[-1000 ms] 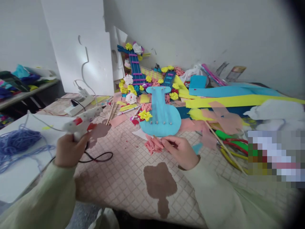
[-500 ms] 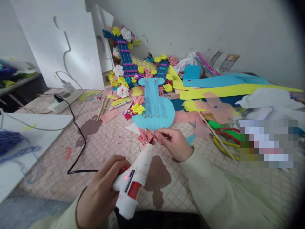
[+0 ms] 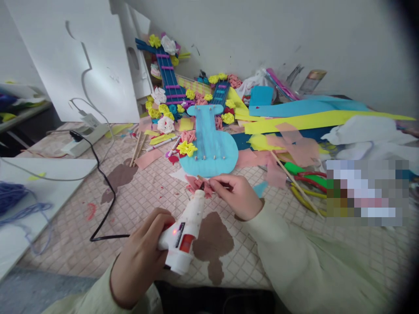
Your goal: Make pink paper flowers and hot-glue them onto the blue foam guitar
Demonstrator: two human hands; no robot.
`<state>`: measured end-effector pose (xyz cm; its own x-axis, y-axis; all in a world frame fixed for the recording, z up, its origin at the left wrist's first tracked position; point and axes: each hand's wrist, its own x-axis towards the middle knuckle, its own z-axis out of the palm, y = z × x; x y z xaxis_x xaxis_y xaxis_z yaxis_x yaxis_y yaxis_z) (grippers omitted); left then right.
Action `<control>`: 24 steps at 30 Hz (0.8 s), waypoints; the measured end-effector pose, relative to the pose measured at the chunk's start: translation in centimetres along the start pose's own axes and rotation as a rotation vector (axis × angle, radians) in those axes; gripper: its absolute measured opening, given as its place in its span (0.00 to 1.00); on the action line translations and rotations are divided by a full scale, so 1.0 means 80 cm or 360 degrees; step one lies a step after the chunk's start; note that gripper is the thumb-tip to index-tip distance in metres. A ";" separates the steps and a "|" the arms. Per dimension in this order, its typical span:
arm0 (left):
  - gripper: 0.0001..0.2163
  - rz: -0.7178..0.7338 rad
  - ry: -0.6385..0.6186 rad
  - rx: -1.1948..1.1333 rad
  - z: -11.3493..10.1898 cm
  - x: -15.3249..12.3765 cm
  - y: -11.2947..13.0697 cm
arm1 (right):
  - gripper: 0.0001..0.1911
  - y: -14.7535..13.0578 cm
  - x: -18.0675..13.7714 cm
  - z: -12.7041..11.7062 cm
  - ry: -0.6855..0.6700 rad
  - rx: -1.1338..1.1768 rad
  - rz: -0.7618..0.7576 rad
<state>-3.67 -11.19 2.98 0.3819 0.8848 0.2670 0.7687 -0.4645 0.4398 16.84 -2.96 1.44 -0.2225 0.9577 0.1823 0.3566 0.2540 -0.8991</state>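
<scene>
My left hand [image 3: 144,255] is wrapped around a white hot glue gun [image 3: 186,231] with a small red light on its side. The gun's dark nozzle points away from me and meets a crumpled pink crepe-paper flower [image 3: 193,186], or nearly so. My right hand [image 3: 240,195] pinches at the right side of this flower, thumb and forefinger together; the exact grip is partly hidden. Just beyond them lies a light-blue guitar-shaped cutout [image 3: 209,168] with strings and small pegs. A yellow paper flower [image 3: 186,148] and a pink one sit at its left edge.
Decorated dark-blue guitar necks [image 3: 169,80] lean at the back. Blue and yellow paper strips [image 3: 294,122] stretch rightward, near red-handled scissors [image 3: 310,179] and a wooden stick [image 3: 294,183]. A black cord [image 3: 113,198] runs left to a power strip [image 3: 87,139]. White foam boards [image 3: 108,65] stand behind it.
The glue gun has moved slightly forward, its back end rising, and its nozzle is farther into the pink flower. My right hand keeps nearly the same pinch. The whole view has shifted a little.
</scene>
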 end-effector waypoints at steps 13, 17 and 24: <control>0.10 -0.0033 -0.0112 -0.0009 0.001 -0.002 -0.002 | 0.11 0.000 0.000 0.001 -0.0019 0.0010 -0.0007; 0.10 -0.0014 -0.0118 -0.0017 0.002 -0.002 -0.003 | 0.12 -0.003 -0.001 -0.001 -0.0032 0.0009 0.0004; 0.13 -0.0053 -0.0216 0.0066 0.004 -0.003 -0.007 | 0.12 -0.004 0.000 -0.001 -0.0053 -0.0010 -0.0016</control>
<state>-4.03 -11.09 2.38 0.4198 0.8978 0.1333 0.8015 -0.4356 0.4096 16.79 -3.02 1.78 -0.2561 0.9501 0.1779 0.3596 0.2645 -0.8948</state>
